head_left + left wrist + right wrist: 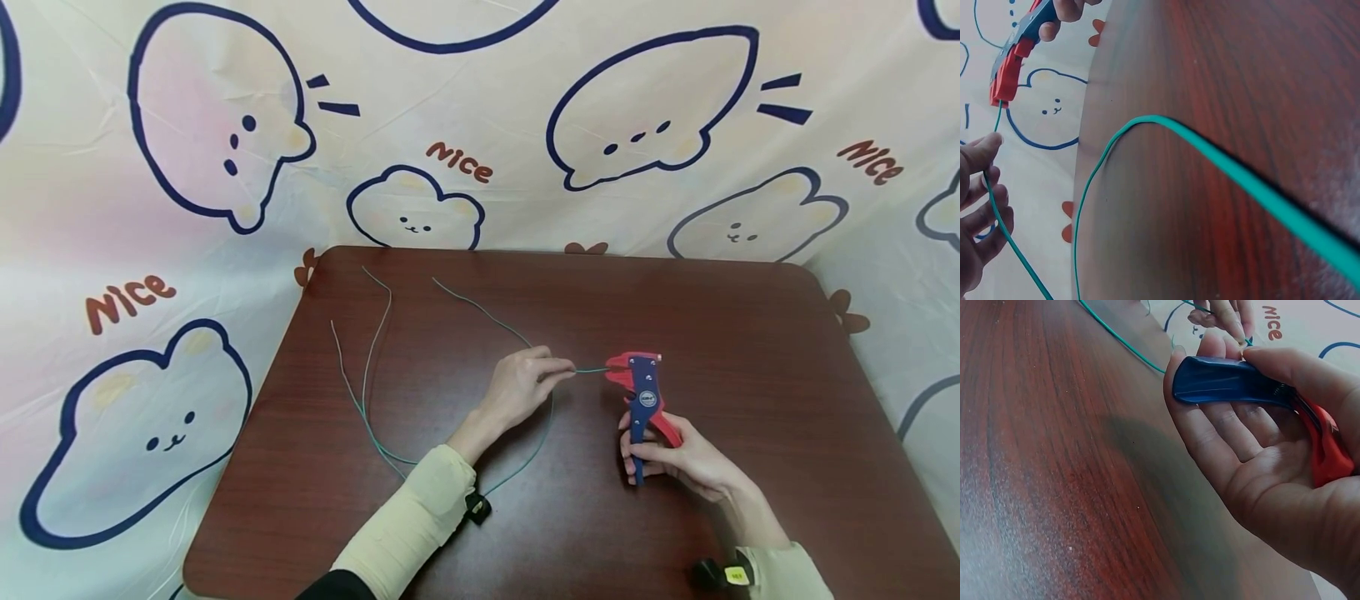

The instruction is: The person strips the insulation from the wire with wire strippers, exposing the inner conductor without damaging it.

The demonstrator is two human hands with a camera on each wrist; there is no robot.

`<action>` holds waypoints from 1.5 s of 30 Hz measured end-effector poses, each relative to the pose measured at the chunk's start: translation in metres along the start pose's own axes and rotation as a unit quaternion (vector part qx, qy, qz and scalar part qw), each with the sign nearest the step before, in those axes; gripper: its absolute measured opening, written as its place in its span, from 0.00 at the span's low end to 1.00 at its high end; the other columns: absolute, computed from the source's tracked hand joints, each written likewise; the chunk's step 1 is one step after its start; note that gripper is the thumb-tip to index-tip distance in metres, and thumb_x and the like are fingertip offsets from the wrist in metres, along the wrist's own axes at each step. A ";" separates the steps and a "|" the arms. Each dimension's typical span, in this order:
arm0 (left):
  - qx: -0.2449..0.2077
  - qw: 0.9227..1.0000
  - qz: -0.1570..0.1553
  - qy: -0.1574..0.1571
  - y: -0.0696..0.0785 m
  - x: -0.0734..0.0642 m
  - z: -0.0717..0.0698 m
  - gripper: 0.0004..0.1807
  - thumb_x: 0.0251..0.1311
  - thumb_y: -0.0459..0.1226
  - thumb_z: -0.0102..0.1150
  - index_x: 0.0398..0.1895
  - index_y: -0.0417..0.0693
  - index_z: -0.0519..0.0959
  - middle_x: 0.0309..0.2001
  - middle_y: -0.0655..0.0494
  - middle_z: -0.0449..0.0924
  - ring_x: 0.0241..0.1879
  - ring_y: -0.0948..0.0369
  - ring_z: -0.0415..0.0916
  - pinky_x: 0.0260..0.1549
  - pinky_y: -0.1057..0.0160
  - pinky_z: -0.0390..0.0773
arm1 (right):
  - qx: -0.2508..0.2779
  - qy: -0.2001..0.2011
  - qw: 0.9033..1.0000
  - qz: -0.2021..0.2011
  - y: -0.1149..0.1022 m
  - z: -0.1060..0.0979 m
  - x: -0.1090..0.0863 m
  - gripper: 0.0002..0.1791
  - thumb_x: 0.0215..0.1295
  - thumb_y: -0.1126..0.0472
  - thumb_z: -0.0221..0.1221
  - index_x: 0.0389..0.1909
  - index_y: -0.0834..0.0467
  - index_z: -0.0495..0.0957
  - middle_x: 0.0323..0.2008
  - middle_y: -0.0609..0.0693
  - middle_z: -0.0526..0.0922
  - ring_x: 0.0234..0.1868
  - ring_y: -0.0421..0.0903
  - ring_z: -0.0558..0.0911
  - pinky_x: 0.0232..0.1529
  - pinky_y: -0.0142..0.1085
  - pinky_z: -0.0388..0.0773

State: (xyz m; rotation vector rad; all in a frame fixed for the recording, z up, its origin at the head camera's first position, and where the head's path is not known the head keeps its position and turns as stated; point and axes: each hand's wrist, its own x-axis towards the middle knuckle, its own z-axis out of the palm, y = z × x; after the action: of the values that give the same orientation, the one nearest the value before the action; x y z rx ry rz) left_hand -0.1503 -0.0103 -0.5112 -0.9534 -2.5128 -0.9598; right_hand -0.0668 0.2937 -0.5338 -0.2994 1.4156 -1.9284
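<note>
My left hand (525, 385) pinches a thin green wire (1025, 265) between thumb and fingertips, just short of its end. That end runs into the red jaws of a blue and red wire stripper (645, 400). My right hand (693, 458) holds the stripper by its handles, with the fingers round the blue handle (1229, 381) and the red handle (1332, 453) toward the palm. In the left wrist view the wire enters the tip of the red jaws. Past my left hand, the wire loops down over the table.
More green wire (365, 417) lies at the left of the brown table (750, 350), its paler ends spread toward the back. Another end (480, 308) stretches behind my left hand. A cloth with cartoon bears (416, 208) hangs behind the table and down its sides.
</note>
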 end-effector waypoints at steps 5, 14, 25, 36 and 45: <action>0.006 1.000 0.005 -0.004 0.000 0.000 0.000 0.07 0.72 0.41 0.72 0.46 0.53 0.96 0.31 0.60 0.86 0.26 0.66 0.77 0.28 0.72 0.71 | -0.002 -0.006 1.000 -0.004 0.001 0.001 0.001 0.19 0.87 0.71 0.48 0.72 0.65 0.68 0.47 0.50 0.91 0.47 0.46 0.93 0.56 0.46 0.91; -0.001 1.000 0.007 -0.011 -0.001 -0.001 -0.001 0.08 0.71 0.41 0.72 0.47 0.53 0.95 0.31 0.60 0.86 0.26 0.66 0.76 0.28 0.73 0.68 | -0.002 -0.016 1.000 -0.007 0.000 0.002 0.002 0.18 0.87 0.71 0.48 0.71 0.67 0.68 0.48 0.50 0.91 0.47 0.46 0.93 0.56 0.45 0.91; -0.018 1.000 0.015 -0.012 0.001 -0.001 -0.002 0.08 0.70 0.39 0.73 0.47 0.51 0.95 0.31 0.59 0.86 0.26 0.65 0.76 0.29 0.74 0.67 | -0.001 -0.007 1.000 -0.001 0.000 0.003 0.001 0.16 0.86 0.71 0.50 0.69 0.66 0.70 0.47 0.49 0.90 0.45 0.46 0.92 0.54 0.45 0.92; -0.023 1.000 0.013 -0.010 0.001 -0.002 -0.001 0.07 0.69 0.38 0.74 0.46 0.52 0.96 0.31 0.59 0.85 0.25 0.65 0.75 0.29 0.74 0.66 | -0.003 -0.001 1.000 0.000 0.001 0.006 0.001 0.14 0.86 0.70 0.50 0.65 0.62 0.75 0.44 0.48 0.90 0.43 0.46 0.92 0.53 0.44 0.92; -0.027 0.999 0.019 -0.009 0.001 -0.005 -0.001 0.08 0.68 0.38 0.74 0.47 0.51 0.95 0.31 0.58 0.85 0.26 0.65 0.76 0.29 0.74 0.68 | 0.020 -0.008 1.000 -0.006 -0.002 0.006 0.001 0.14 0.86 0.70 0.49 0.63 0.60 0.77 0.44 0.48 0.90 0.43 0.45 0.93 0.52 0.46 0.93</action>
State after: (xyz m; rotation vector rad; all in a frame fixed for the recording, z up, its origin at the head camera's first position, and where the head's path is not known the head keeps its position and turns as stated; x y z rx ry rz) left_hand -0.1461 -0.0129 -0.5117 -1.0261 -2.4853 -1.0175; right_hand -0.0644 0.2891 -0.5302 -0.3052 1.3666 -1.9571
